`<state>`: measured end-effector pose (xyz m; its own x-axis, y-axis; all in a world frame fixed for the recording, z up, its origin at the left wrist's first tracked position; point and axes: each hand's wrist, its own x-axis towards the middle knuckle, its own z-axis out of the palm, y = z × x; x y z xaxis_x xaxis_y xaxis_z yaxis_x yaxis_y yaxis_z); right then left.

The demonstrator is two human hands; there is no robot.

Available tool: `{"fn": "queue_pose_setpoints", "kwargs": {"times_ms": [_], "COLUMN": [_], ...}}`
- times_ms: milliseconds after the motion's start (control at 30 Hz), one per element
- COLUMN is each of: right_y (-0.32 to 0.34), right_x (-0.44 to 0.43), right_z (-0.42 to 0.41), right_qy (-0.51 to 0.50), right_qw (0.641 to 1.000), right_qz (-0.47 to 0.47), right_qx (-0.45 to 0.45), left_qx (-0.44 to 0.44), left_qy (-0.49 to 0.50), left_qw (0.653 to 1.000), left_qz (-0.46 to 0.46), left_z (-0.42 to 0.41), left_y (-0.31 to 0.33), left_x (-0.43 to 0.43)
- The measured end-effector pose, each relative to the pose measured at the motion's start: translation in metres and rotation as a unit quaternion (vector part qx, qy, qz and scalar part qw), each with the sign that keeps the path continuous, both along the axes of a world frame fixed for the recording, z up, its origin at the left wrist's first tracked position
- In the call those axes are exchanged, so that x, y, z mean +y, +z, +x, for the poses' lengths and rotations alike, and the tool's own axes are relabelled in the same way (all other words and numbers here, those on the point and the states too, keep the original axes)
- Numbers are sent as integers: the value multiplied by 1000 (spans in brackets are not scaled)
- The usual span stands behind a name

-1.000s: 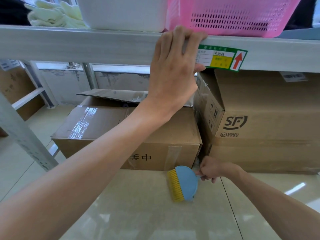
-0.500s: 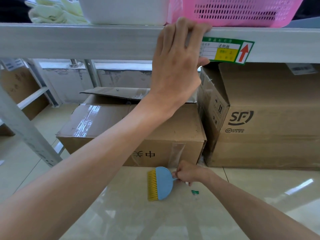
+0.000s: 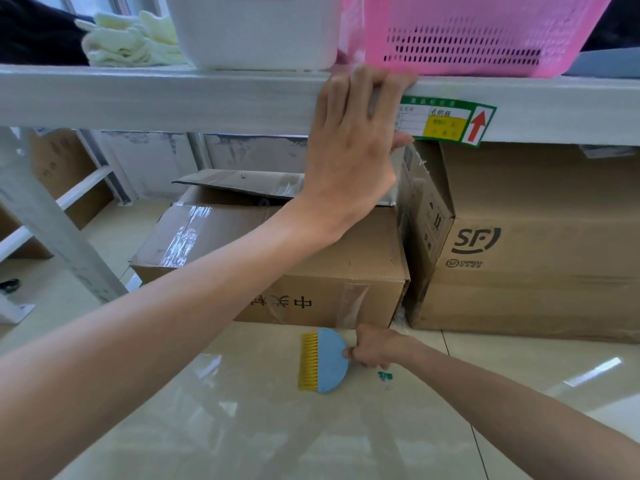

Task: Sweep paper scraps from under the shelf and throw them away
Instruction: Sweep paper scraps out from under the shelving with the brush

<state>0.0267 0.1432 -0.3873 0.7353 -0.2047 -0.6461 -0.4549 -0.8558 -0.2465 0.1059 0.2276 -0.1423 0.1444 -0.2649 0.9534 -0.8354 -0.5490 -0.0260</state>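
on the floor, right hand holds brush

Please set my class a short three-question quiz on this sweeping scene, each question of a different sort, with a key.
1. True or false: the left hand grips the shelf edge.
2. The bristles of the brush are: A red, B yellow, C black.
3. What colour is the scrap lying beside the right hand?
Key: 1 true; 2 B; 3 green.
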Motion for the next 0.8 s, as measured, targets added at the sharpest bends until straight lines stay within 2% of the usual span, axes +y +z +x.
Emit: {"fn": "queue_pose_setpoints", "kwargs": {"times_ms": [433,633,800], "right_y": [36,46,25], "right_x": [-20,-24,-22], "right_z": [-15,-29,-38], "right_qy": [57,-23,-139], "right_qw": [996,997,977], "right_qz": [-16,65,159], "right_qx": [59,31,-20], "left_qx": [30,56,62], "left_qy": [1,20,18], "left_qw": [999,996,996], "left_qz": [28,59,62], "left_z": [-7,-11,-13], "left_y": [1,7,8], "left_x": [-1,-2,0]}}
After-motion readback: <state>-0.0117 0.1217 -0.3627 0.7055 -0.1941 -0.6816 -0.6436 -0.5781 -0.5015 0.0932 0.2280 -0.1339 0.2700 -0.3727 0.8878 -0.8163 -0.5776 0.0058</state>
